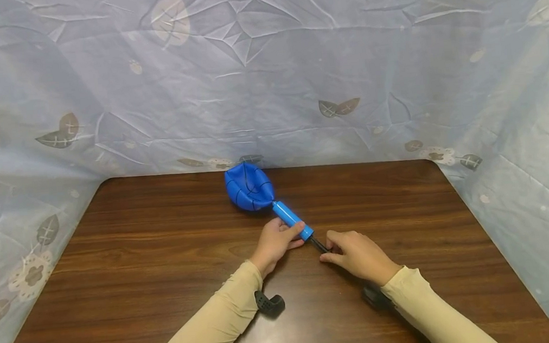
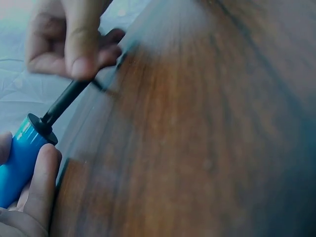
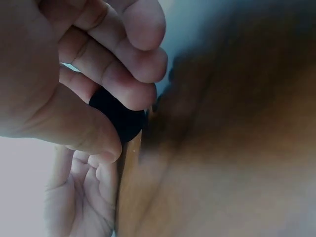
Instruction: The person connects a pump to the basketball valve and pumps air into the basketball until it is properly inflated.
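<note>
A partly deflated blue ball point(image 1: 249, 190) with black lines lies at the table's back, its upper side caved in. From its lower right edge a blue hand pump point(image 1: 286, 214) points towards the person. My left hand point(image 1: 273, 243) grips the near end of the pump's barrel, thumb on top. The black plunger rod point(image 2: 64, 103) stands partly out of the barrel in the left wrist view. At its end, my right hand point(image 1: 360, 255) pinches the black handle point(image 3: 121, 116) between thumb and fingers; those fingers hide part of it.
All this sits on a dark brown wooden table point(image 1: 139, 248) with rounded back corners. A pale patterned cloth point(image 1: 267, 85) hangs behind the table and along both sides. Black wrist devices point(image 1: 270, 305) show under the cream sleeves point(image 1: 209, 319).
</note>
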Motion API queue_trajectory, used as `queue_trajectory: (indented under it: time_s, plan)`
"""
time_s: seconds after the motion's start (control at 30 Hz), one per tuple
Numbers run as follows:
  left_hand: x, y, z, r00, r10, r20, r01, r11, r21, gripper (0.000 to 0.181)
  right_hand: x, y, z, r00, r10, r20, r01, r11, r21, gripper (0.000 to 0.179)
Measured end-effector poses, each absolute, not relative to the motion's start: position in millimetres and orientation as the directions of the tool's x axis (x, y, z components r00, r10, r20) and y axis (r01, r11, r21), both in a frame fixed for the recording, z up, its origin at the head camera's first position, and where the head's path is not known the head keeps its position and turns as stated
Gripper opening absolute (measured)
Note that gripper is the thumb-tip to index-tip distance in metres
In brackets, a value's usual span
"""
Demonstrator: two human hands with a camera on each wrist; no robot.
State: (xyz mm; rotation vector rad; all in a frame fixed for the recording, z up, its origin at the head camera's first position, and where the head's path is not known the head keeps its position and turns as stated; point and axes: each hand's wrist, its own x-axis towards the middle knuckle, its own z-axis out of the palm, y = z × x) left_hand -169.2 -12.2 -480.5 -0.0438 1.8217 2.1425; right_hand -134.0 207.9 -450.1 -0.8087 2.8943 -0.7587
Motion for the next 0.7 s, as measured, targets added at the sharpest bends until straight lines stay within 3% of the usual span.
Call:
queue_trajectory:
  time_s: [0.3, 0.7]
  plan:
    - [-168.2, -11.1, -477.3, -0.949, 0.211, -0.236, -0.266, -0.128, 0.955, 0.035, -151.7, 191.6, -451.5, -0.865, -0.486, 0.123, -0.482, 0.739, -0.471, 0.026]
    - [-168.2, -12.5, -476.2, -0.948, 0.237, -0.213, -0.249, -0.134, 0.959, 0.036, -128.8, 203.2, -449.7, -0.864, -0.494, 0.102, -0.484, 0.756, -0.441, 0.030]
